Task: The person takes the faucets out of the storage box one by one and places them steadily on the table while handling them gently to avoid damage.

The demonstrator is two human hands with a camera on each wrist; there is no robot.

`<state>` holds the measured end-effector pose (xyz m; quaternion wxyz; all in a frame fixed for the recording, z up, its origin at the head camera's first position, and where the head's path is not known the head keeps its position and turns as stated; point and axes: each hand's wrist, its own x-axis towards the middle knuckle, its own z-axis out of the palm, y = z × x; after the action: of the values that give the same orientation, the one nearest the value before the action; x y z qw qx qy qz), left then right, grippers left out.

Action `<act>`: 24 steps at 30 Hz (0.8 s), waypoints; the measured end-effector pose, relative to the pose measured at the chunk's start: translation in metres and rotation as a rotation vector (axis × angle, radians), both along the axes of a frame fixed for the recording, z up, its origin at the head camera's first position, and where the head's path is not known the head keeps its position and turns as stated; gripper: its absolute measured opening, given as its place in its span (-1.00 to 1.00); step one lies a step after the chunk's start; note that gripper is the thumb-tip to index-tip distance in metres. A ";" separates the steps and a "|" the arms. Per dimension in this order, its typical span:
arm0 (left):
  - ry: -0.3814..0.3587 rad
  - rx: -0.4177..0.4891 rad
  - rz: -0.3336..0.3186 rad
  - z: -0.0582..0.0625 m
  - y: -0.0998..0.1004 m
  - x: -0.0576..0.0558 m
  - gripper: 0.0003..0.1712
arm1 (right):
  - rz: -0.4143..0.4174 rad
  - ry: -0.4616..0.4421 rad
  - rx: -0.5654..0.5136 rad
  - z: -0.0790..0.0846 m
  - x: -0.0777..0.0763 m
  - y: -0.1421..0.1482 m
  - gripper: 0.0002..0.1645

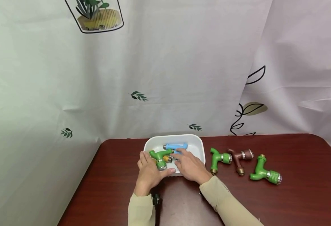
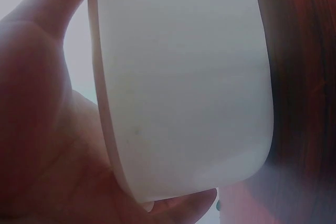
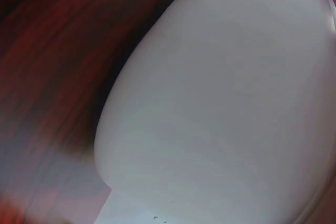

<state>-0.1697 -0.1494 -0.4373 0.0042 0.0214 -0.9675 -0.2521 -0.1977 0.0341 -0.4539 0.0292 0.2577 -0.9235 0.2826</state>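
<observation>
A white plastic tray holds several taps: a green tap on top, a blue tap at the back, and yellow parts beneath the green one. My left hand grips the tray's front left corner, thumb along the front rim; the left wrist view shows fingers curled round the tray's end. Over the front right rim, my right hand reaches in with extended fingers, its fingertips beside the green tap's threaded end and over blue parts. The right wrist view shows mostly the tray's outer wall.
Right of the tray on the dark red wooden table lie a green tap, a brown tap and another green tap. A pale printed curtain hangs behind the table's back edge.
</observation>
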 end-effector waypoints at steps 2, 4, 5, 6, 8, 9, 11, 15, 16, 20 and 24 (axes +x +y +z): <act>0.000 0.002 0.000 0.000 0.000 0.000 0.59 | -0.006 0.009 0.022 0.000 0.000 0.000 -0.61; 0.002 0.004 0.000 0.000 0.000 0.001 0.58 | -0.016 0.007 0.026 0.000 0.001 0.000 -0.62; 0.002 0.004 0.000 0.000 0.000 0.001 0.58 | -0.019 0.009 0.023 0.000 0.001 0.000 -0.64; 0.002 0.005 0.000 -0.001 0.000 0.001 0.59 | -0.023 0.007 0.020 0.000 0.001 0.000 -0.65; 0.003 0.006 0.000 -0.001 0.000 0.001 0.59 | -0.028 0.008 0.014 -0.001 0.000 -0.001 -0.66; 0.002 0.005 -0.001 -0.001 0.000 0.001 0.59 | -0.034 0.005 0.012 -0.001 0.000 -0.001 -0.67; 0.004 0.005 -0.003 -0.001 0.000 0.001 0.59 | -0.049 0.007 0.008 -0.001 0.000 -0.001 -0.69; 0.012 0.008 -0.002 -0.001 0.000 0.001 0.59 | -0.086 0.009 0.007 -0.002 0.001 -0.002 -0.74; 0.012 0.008 -0.002 -0.001 0.000 0.002 0.59 | -0.088 0.012 0.007 -0.003 0.001 -0.002 -0.73; 0.010 0.007 0.004 -0.001 0.001 0.002 0.59 | -0.078 0.034 0.010 -0.003 0.001 -0.001 -0.70; 0.010 0.008 0.005 -0.001 0.001 0.001 0.59 | -0.079 0.036 0.005 -0.002 0.001 -0.001 -0.71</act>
<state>-0.1688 -0.1487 -0.4385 0.0097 0.0226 -0.9663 -0.2562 -0.1970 0.0332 -0.4557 0.0562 0.2261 -0.9330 0.2743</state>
